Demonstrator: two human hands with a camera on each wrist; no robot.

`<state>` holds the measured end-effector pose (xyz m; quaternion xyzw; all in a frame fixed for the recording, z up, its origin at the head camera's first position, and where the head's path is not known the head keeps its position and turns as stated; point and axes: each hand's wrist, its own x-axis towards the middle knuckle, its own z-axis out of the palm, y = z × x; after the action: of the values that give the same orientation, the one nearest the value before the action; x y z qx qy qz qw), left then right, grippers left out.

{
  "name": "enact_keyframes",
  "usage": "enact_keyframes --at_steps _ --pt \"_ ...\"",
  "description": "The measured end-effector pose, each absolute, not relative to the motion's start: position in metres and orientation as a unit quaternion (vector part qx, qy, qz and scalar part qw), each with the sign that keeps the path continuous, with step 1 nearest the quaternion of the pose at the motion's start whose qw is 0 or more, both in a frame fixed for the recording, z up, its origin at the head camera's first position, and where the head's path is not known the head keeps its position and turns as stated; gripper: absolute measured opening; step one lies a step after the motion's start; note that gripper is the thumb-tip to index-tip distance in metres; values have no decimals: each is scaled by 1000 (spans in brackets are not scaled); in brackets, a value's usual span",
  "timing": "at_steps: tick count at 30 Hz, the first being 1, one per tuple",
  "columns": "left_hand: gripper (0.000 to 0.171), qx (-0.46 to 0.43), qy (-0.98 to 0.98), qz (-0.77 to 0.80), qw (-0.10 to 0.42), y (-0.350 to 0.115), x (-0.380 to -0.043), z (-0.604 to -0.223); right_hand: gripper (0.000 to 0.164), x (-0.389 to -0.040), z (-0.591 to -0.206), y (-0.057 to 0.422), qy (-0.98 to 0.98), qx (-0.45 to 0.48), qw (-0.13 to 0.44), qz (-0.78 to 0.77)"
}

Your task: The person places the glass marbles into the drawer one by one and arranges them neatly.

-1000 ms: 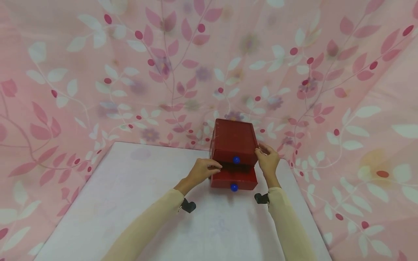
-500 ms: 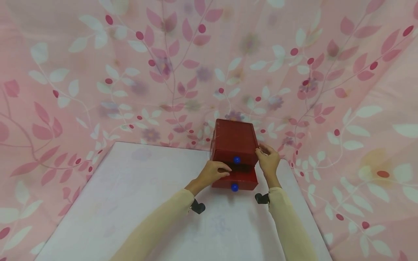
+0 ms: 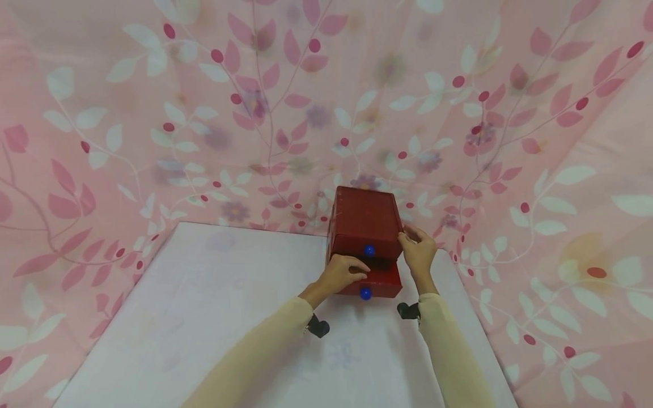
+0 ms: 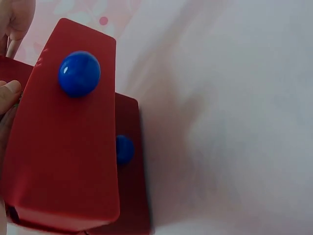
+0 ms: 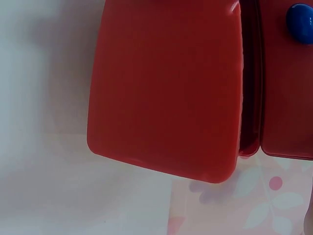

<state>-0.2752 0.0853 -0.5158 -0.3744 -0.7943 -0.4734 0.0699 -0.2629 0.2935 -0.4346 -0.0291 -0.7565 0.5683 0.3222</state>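
Observation:
A small red drawer cabinet (image 3: 365, 212) with blue knobs stands near the far edge of the table. One drawer (image 3: 380, 280) is pulled out below the closed upper one; its blue knob (image 4: 79, 73) faces the left wrist camera. My left hand (image 3: 343, 273) hangs over this drawer's left side, thumb and fingers bent toward each other. At its fingertips (image 4: 11, 90) a tiny dark greenish bit shows, too small to name. My right hand (image 3: 419, 249) holds the cabinet's right side near the upper front corner. The drawer's inside is mostly in shadow.
Another drawer front with a blue knob (image 4: 124, 149) lies below the pulled-out one. The cabinet stands on a white table (image 3: 219, 294). A pink floral cloth (image 3: 285, 124) hangs close behind and on both sides. Dark wrist mounts (image 3: 318, 326) project from the sleeves.
My left hand has moved right, from the left edge of the pulled-out drawer to over it. My right hand and the cabinet have stayed in place.

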Motion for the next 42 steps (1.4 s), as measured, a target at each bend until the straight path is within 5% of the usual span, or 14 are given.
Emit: enact_keyframes --at_steps 32,42 --pt "17 -376 -825 -422 4 116 -274 -511 28 -282 -460 308 -760 -36 315 567" --pt "17 -372 -829 -414 -55 123 -280 -505 27 -286 -464 312 -770 -55 322 549"
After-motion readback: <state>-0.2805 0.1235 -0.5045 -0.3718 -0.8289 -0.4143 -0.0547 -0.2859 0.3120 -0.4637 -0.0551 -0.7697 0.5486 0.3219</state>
